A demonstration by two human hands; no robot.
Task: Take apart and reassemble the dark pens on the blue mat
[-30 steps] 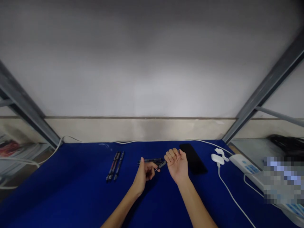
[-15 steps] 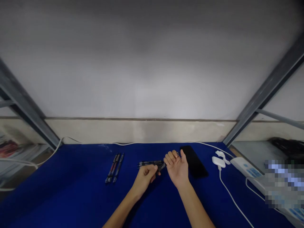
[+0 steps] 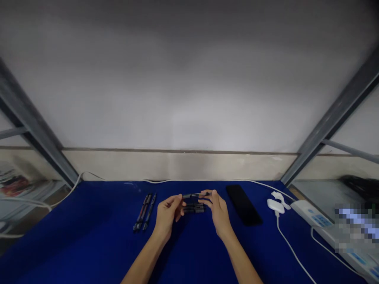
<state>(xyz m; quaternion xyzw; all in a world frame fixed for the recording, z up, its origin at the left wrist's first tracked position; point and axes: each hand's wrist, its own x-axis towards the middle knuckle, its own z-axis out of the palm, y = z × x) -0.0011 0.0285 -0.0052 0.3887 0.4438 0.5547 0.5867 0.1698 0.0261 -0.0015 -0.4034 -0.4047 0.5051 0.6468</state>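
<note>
A dark pen is held level between my two hands, above the blue tabletop. My left hand pinches its left end between thumb and fingers. At the other end, the fingertips of my right hand close on the pen's tip. Just below the held pen, several dark pens lie side by side on the blue surface, their left ends partly hidden by my left fingers. Left of my left hand lies another group of pens, set at a slant, one with a reddish barrel.
A black phone lies right of my right hand. Farther right are a white earphone case with a cable and a long white power strip. Grey metal posts rise at both sides. A white cord runs along the wall.
My right hand has turned from palm up to palm down and grips the pen's right end. My left hand has shifted left and raised the pen to level.
</note>
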